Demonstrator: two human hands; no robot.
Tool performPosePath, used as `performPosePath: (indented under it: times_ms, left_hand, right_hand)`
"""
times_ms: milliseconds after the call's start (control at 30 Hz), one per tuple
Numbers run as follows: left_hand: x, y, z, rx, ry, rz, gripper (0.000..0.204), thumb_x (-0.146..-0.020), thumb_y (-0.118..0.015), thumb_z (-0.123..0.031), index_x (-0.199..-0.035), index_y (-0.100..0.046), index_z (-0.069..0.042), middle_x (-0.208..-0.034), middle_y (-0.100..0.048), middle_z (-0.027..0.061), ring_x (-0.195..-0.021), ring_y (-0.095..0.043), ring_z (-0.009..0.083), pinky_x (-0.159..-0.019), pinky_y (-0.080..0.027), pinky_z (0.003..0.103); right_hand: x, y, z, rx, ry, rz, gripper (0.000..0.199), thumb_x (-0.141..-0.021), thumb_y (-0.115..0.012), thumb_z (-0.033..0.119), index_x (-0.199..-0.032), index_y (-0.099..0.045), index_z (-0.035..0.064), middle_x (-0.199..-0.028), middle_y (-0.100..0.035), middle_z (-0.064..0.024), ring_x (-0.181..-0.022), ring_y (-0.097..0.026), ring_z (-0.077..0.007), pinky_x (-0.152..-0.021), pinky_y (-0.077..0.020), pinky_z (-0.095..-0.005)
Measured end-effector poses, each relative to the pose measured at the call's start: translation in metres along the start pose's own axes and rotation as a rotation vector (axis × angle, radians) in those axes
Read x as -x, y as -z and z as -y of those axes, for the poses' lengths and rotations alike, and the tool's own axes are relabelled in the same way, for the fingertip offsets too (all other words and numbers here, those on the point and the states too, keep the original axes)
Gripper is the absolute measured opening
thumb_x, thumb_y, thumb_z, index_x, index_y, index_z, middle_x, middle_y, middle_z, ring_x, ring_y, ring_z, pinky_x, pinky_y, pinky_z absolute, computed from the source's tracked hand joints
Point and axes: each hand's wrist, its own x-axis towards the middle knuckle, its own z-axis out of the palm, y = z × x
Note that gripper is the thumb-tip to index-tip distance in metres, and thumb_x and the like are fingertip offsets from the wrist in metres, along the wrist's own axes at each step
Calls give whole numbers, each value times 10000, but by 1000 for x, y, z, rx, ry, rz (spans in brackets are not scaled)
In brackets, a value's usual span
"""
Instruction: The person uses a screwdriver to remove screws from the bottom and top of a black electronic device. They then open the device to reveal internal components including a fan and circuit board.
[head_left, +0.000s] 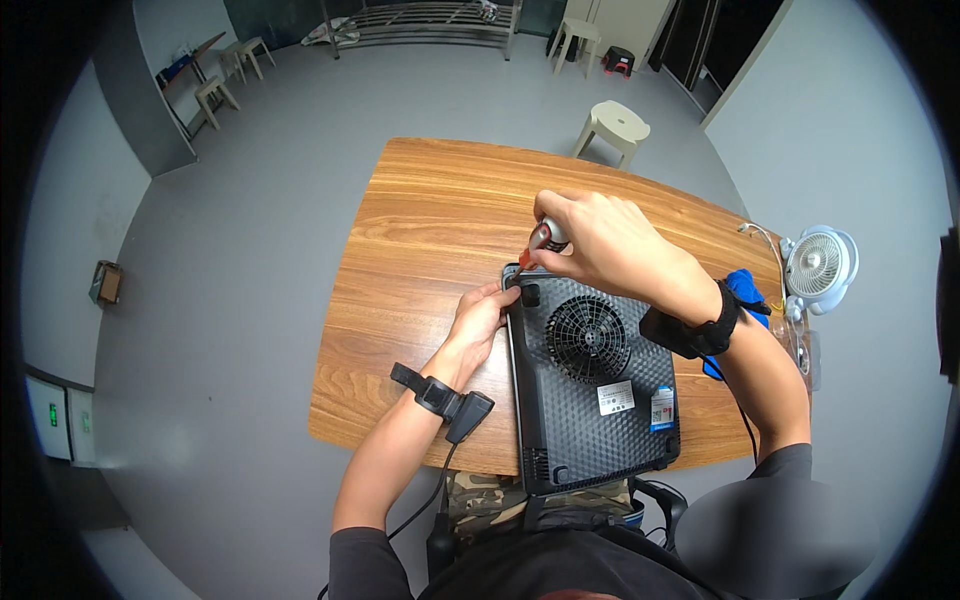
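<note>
Worktop: wood-grain table (400,230), corners rounded; white fan (818,262) by its right edge.
Head view, appliance: black appliance (585,394), overhanging the near edge; long axis running near to far.
Far-left corner of appliance: screwdriver (545,238) leans down to it from above.
Right hand (612,238): closed around the screwdriver's handle, above the appliance's far end.
Left hand (480,318): nearer that corner, fingertips touching; whether gripping, cannot tell.
Textures: dimpled black shell, round ribbed grille (588,338), glossy red-and-grey handle.

The black rectangular plastic housing (577,402) lies on a wood-grain table (430,240), round fan grille (590,338) upward. A red-and-grey-handled screwdriver (541,240) tilts, tip at the housing's far-left corner.
</note>
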Motion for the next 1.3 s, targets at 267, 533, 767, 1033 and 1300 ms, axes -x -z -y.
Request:
performPosePath:
  times_ms: [267, 533, 767, 1033, 1300]
  left_hand:
    - [-5, 3, 7, 1, -41, -3, 138, -989, -639, -136, -1081, -734, -97, -908, -717, -43, -775, -567, 55, -705, -379, 228]
    - [-2, 0, 4, -2, -34, -30, 151, -993, -640, -123, -1094, -715, -39, -910, -722, -13, -754, -586, 68, -691, -416, 212]
    - [-1, -3, 4, 5, -55, -35, 155, -993, -647, -124, -1098, -712, -31, -899, -721, -8, -712, -587, 62, -647, -436, 217]
    - [-2, -2, 8, -16, -75, -45, 180, -984, -657, -131, -1126, -715, -39, -900, -723, -16, -704, -580, 53, -640, -418, 205]
    - [4, -6, 1, 41, -46, -28, 170, -995, -636, -109, -1134, -715, -51, -952, -733, -8, -787, -617, 72, -707, -437, 209]
  right_hand:
    - [-6, 1, 6, 20, -184, 80, 412, -868, -760, 338, -1037, -593, 2, -867, -699, -201, -821, -702, -431, -719, -566, -494]
    - [1, -9, 2, 14, -94, -89, 480, -863, -794, 372, -1056, -600, -22, -892, -697, -216, -846, -696, -420, -728, -556, -473]
    - [2, -9, -6, -130, -48, -81, 408, -830, -801, 235, -1048, -598, -43, -968, -666, -261, -892, -685, -462, -767, -571, -490]
    - [3, -6, -3, -150, -38, -63, 374, -830, -784, 191, -1047, -598, -51, -955, -665, -262, -870, -682, -465, -766, -571, -484]
    - [3, -7, -5, -166, 1, -82, 368, -836, -771, 178, -1060, -588, -49, -960, -639, -247, -917, -671, -445, -789, -564, -473]
